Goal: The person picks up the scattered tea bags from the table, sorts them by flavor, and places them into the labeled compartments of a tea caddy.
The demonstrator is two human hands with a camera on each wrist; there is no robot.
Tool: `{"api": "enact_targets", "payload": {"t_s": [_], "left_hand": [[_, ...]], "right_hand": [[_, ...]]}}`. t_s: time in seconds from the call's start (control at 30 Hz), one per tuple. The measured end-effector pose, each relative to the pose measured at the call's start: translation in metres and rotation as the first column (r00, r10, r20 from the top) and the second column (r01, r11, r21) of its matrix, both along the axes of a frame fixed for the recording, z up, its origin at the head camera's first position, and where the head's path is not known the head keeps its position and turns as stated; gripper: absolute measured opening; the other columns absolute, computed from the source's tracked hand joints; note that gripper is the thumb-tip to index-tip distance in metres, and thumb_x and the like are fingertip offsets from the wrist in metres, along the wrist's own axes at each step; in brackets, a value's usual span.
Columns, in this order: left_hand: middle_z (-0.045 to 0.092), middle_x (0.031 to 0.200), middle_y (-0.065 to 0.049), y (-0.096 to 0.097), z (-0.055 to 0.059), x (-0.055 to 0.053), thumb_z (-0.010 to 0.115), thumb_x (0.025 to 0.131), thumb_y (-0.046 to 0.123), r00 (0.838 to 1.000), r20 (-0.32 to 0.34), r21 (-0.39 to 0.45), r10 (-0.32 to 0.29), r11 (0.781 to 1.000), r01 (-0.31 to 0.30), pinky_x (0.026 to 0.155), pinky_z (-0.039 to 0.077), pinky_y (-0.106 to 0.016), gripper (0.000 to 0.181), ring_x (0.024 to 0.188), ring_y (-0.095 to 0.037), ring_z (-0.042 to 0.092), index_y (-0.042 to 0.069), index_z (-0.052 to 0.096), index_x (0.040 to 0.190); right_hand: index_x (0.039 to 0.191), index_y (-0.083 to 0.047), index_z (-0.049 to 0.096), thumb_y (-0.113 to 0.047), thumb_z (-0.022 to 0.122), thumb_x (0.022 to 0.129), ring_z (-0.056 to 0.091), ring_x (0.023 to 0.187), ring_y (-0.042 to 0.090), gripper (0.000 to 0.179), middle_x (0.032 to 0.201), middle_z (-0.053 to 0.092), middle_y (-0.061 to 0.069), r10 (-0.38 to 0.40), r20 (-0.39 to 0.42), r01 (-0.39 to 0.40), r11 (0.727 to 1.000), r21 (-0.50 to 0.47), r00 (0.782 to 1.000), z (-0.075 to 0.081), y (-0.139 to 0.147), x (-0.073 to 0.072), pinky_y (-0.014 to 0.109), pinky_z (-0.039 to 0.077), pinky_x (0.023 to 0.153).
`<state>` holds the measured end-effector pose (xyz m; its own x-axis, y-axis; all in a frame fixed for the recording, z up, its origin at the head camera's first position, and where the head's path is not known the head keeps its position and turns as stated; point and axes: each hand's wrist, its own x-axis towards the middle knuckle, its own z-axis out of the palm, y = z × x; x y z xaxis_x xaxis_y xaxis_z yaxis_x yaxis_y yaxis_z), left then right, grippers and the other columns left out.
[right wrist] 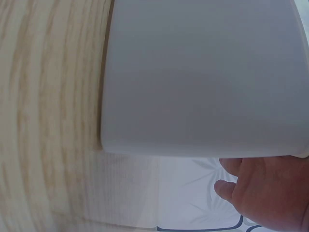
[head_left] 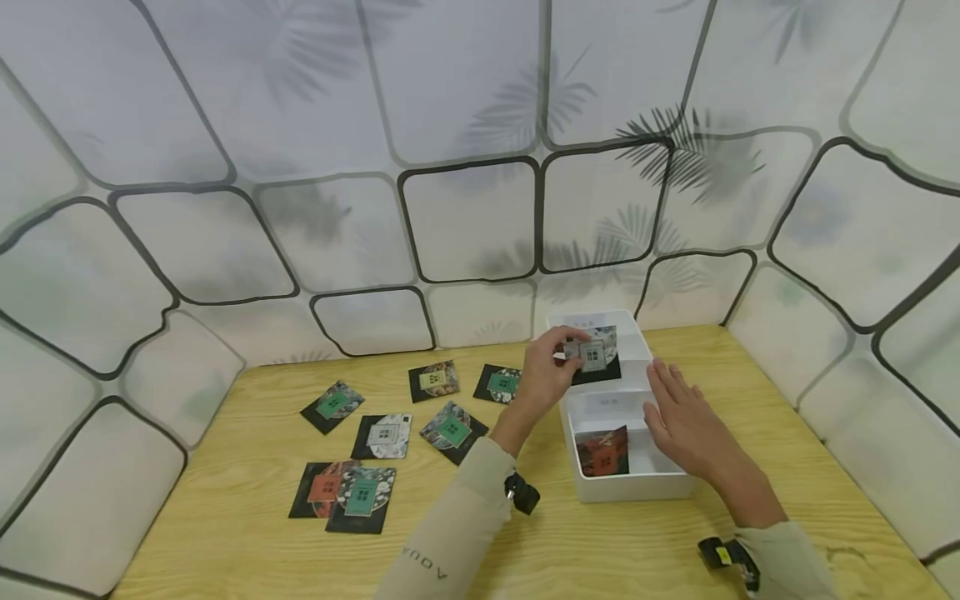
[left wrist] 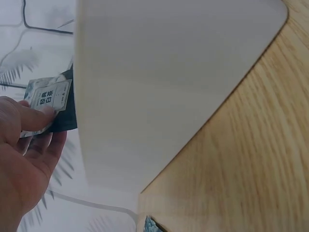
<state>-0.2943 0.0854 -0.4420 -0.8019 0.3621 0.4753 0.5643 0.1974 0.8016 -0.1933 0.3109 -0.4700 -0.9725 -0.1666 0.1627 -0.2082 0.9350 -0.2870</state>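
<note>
My left hand [head_left: 542, 368] pinches a flat sachet [head_left: 594, 355] with a pale label between thumb and fingers. It holds the sachet over the back compartment of a white box [head_left: 636, 490]. In the left wrist view, the sachet [left wrist: 53, 96] shows beside the box's outer wall [left wrist: 145, 82], its lower part dark. Over the box's right edge lies my right hand [head_left: 688, 427], its fingers extended and gripping nothing. The right wrist view shows part of that hand [right wrist: 270, 193] behind the box wall [right wrist: 203, 82]. A red-labelled sachet [head_left: 604, 452] leans in the front compartment.
Several sachets lie on the wooden table [head_left: 225, 533] left of the box. A red-labelled one [head_left: 311, 492] is partly under a green-labelled one [head_left: 363, 500]; a yellow-labelled one [head_left: 433, 381] lies farther back. A patterned curtain [head_left: 472, 225] surrounds the table's back and sides.
</note>
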Motion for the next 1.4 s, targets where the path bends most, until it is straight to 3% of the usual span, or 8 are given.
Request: {"api": "enact_targets", "payload": {"t_s": [0.33, 0.73, 1.1, 1.4], "left_hand": [[0.069, 0.117, -0.006, -0.002, -0.009, 0.001, 0.072, 0.089, -0.011, 1.000, -0.014, -0.062, 0.011, 0.998, -0.012, 0.079, 0.056, -0.020, 0.033, 0.105, -0.018, 0.067, 0.008, 0.072, 0.116], [0.068, 0.122, -0.003, -0.003, -0.020, 0.003, 0.071, 0.090, -0.012, 1.000, 0.029, -0.093, 0.002, 0.996, 0.001, 0.080, 0.054, -0.018, 0.034, 0.108, -0.012, 0.064, 0.011, 0.072, 0.115], [0.065, 0.121, -0.003, -0.007, -0.025, 0.000, 0.073, 0.087, -0.012, 0.996, -0.078, -0.117, 0.043, 0.992, -0.052, 0.096, 0.052, -0.030, 0.027, 0.119, -0.017, 0.061, 0.006, 0.075, 0.106], [0.066, 0.117, -0.003, -0.011, -0.027, 0.002, 0.076, 0.088, -0.007, 0.996, -0.085, -0.094, 0.020, 0.995, -0.028, 0.100, 0.051, -0.036, 0.023, 0.116, -0.017, 0.061, 0.004, 0.073, 0.109]], "right_hand": [[0.159, 0.010, 0.020, -0.029, 0.036, 0.110, 0.014, 0.152, 0.048, 0.064, 0.166, 0.015, 0.028, 0.001, -0.005, -0.001, 1.000, 0.008, 1.000, 0.000, 0.000, -0.001, 0.069, 0.018, 0.116], [0.159, 0.010, 0.020, -0.029, 0.035, 0.111, 0.013, 0.152, 0.048, 0.064, 0.166, 0.015, 0.029, 0.006, 0.001, -0.006, 1.000, 0.003, 1.000, -0.001, 0.000, -0.001, 0.069, 0.019, 0.115], [0.158, 0.011, 0.021, -0.027, 0.036, 0.110, 0.014, 0.152, 0.049, 0.063, 0.166, 0.016, 0.029, 0.010, -0.012, -0.010, 1.000, 0.007, 1.000, 0.000, -0.001, -0.001, 0.069, 0.019, 0.115], [0.158, 0.011, 0.019, -0.028, 0.036, 0.110, 0.013, 0.152, 0.048, 0.064, 0.166, 0.014, 0.029, 0.004, 0.001, -0.004, 1.000, -0.002, 1.000, 0.000, -0.001, -0.001, 0.069, 0.018, 0.115]]}}
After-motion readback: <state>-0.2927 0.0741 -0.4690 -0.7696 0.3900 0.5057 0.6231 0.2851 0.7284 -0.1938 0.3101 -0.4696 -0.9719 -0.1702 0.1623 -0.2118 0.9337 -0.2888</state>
